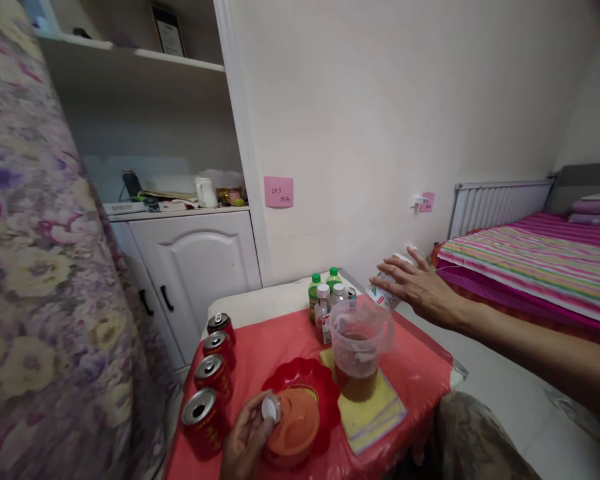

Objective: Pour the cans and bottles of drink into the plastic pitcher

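My left hand (247,440) is low at the table's near edge, pinching a small white cap (270,408) beside an orange lid (293,427) that lies in a red plastic dish (325,387). My right hand (414,287) reaches out past the table's far right corner and grips a white bottle (386,297) tilted on its side. A clear pitcher (357,347) holding brown liquid stands between the hands on a yellow cloth (375,413).
Several opened red cans (215,373) line the left side of the red-covered table (420,367). Small bottles with green and white caps (325,293) stand at the back. A white cabinet (200,267), a floral curtain (35,267) and a striped bed (530,267) surround it.
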The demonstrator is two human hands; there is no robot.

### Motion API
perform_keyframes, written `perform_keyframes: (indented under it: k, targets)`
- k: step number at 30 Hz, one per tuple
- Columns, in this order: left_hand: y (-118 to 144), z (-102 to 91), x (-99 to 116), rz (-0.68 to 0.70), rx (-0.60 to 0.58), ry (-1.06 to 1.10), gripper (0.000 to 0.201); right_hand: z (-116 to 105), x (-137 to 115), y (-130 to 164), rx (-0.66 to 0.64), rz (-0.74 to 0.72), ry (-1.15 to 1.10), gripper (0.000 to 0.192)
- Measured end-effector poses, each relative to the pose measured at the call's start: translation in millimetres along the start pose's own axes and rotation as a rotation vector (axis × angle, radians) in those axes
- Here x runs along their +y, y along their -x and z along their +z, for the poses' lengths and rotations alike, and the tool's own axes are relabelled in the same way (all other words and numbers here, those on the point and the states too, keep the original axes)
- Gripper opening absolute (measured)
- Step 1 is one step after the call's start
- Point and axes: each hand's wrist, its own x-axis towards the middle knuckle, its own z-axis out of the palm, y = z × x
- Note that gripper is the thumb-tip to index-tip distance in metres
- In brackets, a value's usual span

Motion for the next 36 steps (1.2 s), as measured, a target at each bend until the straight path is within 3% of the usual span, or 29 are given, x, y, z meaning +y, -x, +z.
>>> perform_keyframes:
  k: [27,32,36]
  targets:
    - [5,-1.0,2,0.022,-0.062,0.029,0.050,8,-2,20,-0.049,0.127,-0.042,0.059]
    - [0,-10.3,-3,0.003,-0.123,0.007,0.052,5,-3,37,0.007,0.318,-0.327,0.049]
    - [4,-9.3,0,0.004,-0.145,-0.038,0.049,-15,-29,64,0.066,0.549,-0.787,0.065]
